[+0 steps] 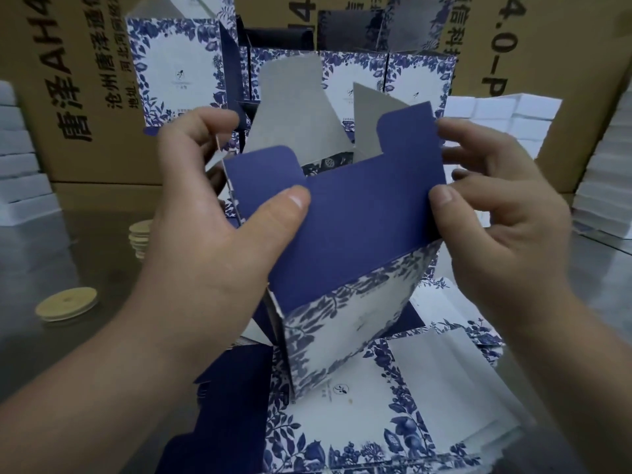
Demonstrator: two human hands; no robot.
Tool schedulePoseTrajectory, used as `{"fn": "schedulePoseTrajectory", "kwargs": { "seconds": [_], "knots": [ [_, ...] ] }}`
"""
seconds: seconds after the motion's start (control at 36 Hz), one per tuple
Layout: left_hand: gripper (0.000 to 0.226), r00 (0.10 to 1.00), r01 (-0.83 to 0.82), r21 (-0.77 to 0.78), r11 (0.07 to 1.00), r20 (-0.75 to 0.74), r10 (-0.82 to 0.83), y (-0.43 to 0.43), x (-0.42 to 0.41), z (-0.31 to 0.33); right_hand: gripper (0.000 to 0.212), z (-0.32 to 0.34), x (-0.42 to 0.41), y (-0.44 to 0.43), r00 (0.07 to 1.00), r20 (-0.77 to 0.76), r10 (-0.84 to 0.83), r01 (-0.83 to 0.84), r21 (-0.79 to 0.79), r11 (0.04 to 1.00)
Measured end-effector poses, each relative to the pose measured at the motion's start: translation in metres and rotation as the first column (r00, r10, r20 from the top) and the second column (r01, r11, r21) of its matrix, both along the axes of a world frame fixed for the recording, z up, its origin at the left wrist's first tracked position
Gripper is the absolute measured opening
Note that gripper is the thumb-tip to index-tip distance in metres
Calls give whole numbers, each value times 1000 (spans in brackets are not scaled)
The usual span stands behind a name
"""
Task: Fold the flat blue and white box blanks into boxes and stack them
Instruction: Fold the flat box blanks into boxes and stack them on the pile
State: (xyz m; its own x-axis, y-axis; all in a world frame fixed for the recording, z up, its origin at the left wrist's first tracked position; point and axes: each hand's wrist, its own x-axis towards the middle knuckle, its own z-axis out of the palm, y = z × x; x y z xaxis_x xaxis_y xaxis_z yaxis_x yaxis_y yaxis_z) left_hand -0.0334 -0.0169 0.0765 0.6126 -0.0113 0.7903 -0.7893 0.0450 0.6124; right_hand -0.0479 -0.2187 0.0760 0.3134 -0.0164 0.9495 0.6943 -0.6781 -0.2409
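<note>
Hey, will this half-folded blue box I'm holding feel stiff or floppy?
Probably light: the left hand and right hand pinch the half-folded box by its edges. Likely floppy at the creases, since its grey flaps splay loose. Thin card edges suggest it dents easily.

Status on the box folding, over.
Left hand grips box at its left edge, thumb on blue flap. Right hand pinches flap's right edge. Box half folded, grey flaps up. Flat blanks underneath; nothing blocking.

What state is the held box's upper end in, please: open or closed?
Open: the box, in the left hand and right hand, has its blue flap and grey flaps standing untucked.
</note>
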Motion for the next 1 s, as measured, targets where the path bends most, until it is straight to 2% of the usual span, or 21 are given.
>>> {"fn": "schedulePoseTrajectory", "kwargs": {
  "seconds": [0.17,0.25,0.39,0.61,0.78,0.94,0.97,1.0],
  "knots": [
    [40,999,-11,3,1000,-34,11,1,9,-1,37,-1,2,1,993,-74,-95,96,17,995],
    [43,995,-26,19,999,-99,28,0,13,-3,17,1,1,3,987,-91,-130,131,10,991],
    [49,974,-159,124,979,-143,176,-1,15,-4,16,2,1,7,977,-175,-119,128,45,991],
    [62,940,-174,270,947,-243,241,-3,11,-6,14,6,2,5,928,-332,-167,178,4,984],
    [45,930,-163,283,945,-277,243,-6,11,-11,24,9,-1,6,923,-344,-172,167,-44,985],
    [31,926,-170,273,947,-285,249,-7,16,-14,10,10,-1,2,907,-378,-185,177,-56,983],
    [30,929,-171,271,947,-277,247,-8,17,-14,16,10,-2,1,898,-400,-182,177,-51,983],
    [32,930,-173,278,945,-271,250,-8,17,-15,32,11,-2,1,889,-422,-178,176,-44,983]
  ]
}}
